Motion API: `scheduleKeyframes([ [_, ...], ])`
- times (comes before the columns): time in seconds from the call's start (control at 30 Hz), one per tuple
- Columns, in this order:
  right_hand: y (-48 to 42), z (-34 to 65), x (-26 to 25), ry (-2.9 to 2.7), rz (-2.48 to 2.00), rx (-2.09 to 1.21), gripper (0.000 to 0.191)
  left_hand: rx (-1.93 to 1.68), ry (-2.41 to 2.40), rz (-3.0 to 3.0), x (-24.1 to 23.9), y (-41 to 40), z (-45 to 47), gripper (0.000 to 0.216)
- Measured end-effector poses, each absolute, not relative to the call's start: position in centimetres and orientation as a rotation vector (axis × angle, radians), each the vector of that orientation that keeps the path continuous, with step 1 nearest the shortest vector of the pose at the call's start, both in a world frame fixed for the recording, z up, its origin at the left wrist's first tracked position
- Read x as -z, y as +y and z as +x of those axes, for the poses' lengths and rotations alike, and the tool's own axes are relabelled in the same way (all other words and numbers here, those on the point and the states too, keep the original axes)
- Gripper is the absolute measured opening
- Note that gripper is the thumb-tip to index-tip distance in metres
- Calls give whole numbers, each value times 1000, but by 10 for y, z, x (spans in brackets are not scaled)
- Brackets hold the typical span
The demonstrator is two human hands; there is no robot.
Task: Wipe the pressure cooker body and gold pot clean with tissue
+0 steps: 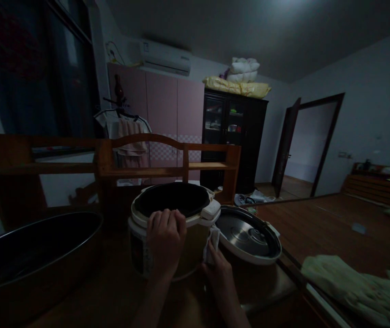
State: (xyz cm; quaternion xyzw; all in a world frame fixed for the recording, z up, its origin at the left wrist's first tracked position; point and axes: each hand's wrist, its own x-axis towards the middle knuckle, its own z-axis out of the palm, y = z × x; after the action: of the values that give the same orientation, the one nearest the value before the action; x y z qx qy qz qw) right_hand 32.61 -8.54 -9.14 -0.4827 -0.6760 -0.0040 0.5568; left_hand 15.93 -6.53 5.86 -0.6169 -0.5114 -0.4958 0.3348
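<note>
An electric pressure cooker (192, 248) with a pale rim and a dark inner pot stands lidless on the wooden desk. My left hand (166, 234) is closed over its near rim, fingers curled at the edge of the pot. Lower down on the right, my right hand (220, 269) pinches a white cloth or tissue (211, 241) against the cooker's side. The round lid (245, 232) lies beside the cooker on the right, its metal inner face up. Dim light hides the inside of the pot.
A large dark basin (44, 269) stands at the left. Behind the cooker rises a wooden shelf rack (143, 172). To the right are a broad wooden surface (314, 218) and a crumpled pale green cloth (348, 282). Wardrobes and an open door (286, 146) are farther back.
</note>
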Motion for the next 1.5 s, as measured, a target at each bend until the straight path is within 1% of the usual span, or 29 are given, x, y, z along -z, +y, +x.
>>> scheduleKeyframes([
  [0.13, -87, 325, 91, -1609, -1174, 44, 80, 1328, -1326, -1588, -58, -64, 160, 21],
  [0.27, -105, 318, 87, -1621, -1194, 80, 63, 1288, -1389, -1628, -61, -67, 161, 22],
  [0.33, -122, 311, 87, -1633, -1168, 84, 57, 1262, -1440, -1716, -66, -75, 160, 22],
  [0.43, -151, 303, 94, -1681, -1104, 25, 52, 1254, -1431, -1966, -75, -94, 149, 24],
  [0.53, -172, 299, 108, -1765, -1061, -39, 49, 1235, -1302, -2090, -76, -115, 119, 44],
  [0.6, -178, 300, 118, -1761, -1044, -83, 40, 1182, -1312, -2034, -69, -125, 82, 47],
  [0.67, -179, 303, 126, -1748, -1053, -152, 35, 1111, -1426, -1919, -54, -127, 32, 47],
  [0.73, -177, 306, 129, -1773, -1066, -191, 35, 988, -1534, -1759, -36, -124, -24, 49],
  [0.87, -175, 307, 125, -1918, -1017, -153, 32, 624, -1773, -1616, -9, -116, -116, 62],
  [0.97, -178, 304, 119, -1848, -1102, -210, 30, 358, -1974, -1691, -6, -116, -143, 59],
  [1.03, -181, 304, 115, -1816, -1120, -264, 32, 267, -2057, -1723, -9, -116, -143, 61],
  [1.17, -181, 308, 111, -1910, -1059, -284, 30, 282, -2146, -1710, -14, -112, -136, 68],
  [1.3, -182, 306, 112, -1879, -1082, -305, 31, 336, -2082, -1709, -12, -110, -137, 70],
  [1.4, -184, 300, 112, -1780, -1134, -327, 33, 382, -2111, -1699, -10, -113, -135, 67],
  [1.5, -188, 298, 107, -1795, -1143, -357, 33, 404, -2125, -1686, -11, -122, -126, 61],
])
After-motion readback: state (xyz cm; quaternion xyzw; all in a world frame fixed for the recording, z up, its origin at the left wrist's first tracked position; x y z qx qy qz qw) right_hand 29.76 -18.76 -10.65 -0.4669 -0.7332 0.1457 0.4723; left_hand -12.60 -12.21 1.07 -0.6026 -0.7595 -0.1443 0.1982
